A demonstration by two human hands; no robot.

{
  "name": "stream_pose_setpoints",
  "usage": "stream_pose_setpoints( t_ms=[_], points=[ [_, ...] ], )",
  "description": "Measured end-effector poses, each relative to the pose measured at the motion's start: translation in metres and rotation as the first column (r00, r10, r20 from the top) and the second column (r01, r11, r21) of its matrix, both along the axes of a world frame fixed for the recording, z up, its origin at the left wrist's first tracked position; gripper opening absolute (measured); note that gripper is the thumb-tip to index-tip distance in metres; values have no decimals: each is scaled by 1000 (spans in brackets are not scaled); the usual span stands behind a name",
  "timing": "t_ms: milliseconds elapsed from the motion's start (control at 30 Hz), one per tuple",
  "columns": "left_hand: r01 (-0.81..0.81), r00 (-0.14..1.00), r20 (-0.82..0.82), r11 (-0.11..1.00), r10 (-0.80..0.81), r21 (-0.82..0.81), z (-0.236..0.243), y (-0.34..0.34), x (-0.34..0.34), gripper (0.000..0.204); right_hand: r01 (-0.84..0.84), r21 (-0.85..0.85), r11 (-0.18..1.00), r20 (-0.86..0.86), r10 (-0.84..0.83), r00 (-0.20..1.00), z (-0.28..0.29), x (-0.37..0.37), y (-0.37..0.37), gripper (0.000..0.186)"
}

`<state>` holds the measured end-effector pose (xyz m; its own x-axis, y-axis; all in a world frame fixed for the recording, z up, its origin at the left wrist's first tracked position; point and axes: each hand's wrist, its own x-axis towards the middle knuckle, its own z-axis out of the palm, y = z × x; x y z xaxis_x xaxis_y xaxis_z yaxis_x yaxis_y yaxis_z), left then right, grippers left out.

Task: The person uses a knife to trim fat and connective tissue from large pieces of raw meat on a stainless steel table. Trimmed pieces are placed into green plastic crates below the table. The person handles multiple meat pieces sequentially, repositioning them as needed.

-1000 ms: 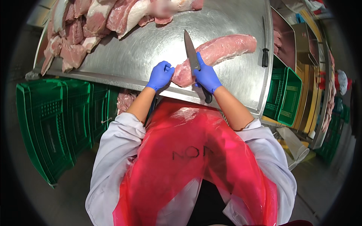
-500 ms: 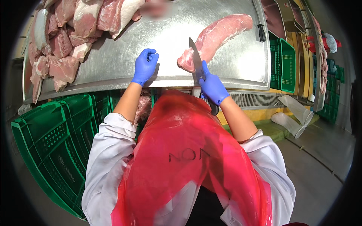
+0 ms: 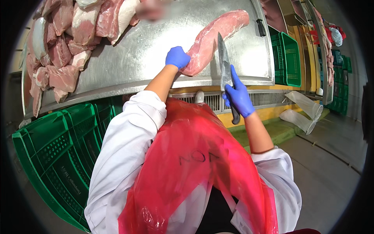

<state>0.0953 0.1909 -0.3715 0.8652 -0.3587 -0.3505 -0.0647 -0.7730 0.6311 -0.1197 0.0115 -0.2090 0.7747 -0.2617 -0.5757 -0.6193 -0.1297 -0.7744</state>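
A long pale pink pork loin (image 3: 212, 37) lies curved on the steel table (image 3: 136, 64). My left hand (image 3: 177, 57), in a blue glove, is closed on its near end. My right hand (image 3: 237, 93), also gloved, grips a large knife (image 3: 224, 58) by its black handle, blade pointing away from me, just right of the loin. At the table's left a heap of meat pieces (image 3: 82, 27) is piled up. A second black-handled knife (image 3: 260, 27) lies along the table's right edge.
Green crates stand at the lower left (image 3: 43, 144) and beside the table's right end (image 3: 292, 58). A floor grate (image 3: 265, 96) and translucent plastic sheets (image 3: 302, 105) are below the table. Farther right are another meat-laden table (image 3: 329, 66) and a person in red and white (image 3: 336, 36).
My left hand moved away from the loin, then back onto its near end. The loin now slants more steeply. My right hand and knife moved rightward, off the meat.
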Motion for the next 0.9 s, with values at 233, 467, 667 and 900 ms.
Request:
stream_pose_setpoints(
  t_ms=[233, 467, 667, 900],
  points=[
    [96, 995, -9, 985, -98, -146, -48, 13, 22, 34, -5, 37, 999, 111, 1, 994, -72, 79, 36, 80],
    [58, 998, 11, 976, -57, -209, -21, 10, 4, 24, -292, -131, 947, 74, 304, 950, -96, 87, 49, 77],
    [-174, 984, -108, 922, 145, -346, -25, 18, -10, 22, -427, 70, 902, -108, 432, 895, -34, 40, 48, 75],
    [-146, 983, 57, 928, 176, -344, -3, 23, -20, 23, -405, 72, 912, -35, 408, 912, -53, 62, 60, 76]
  ],
)
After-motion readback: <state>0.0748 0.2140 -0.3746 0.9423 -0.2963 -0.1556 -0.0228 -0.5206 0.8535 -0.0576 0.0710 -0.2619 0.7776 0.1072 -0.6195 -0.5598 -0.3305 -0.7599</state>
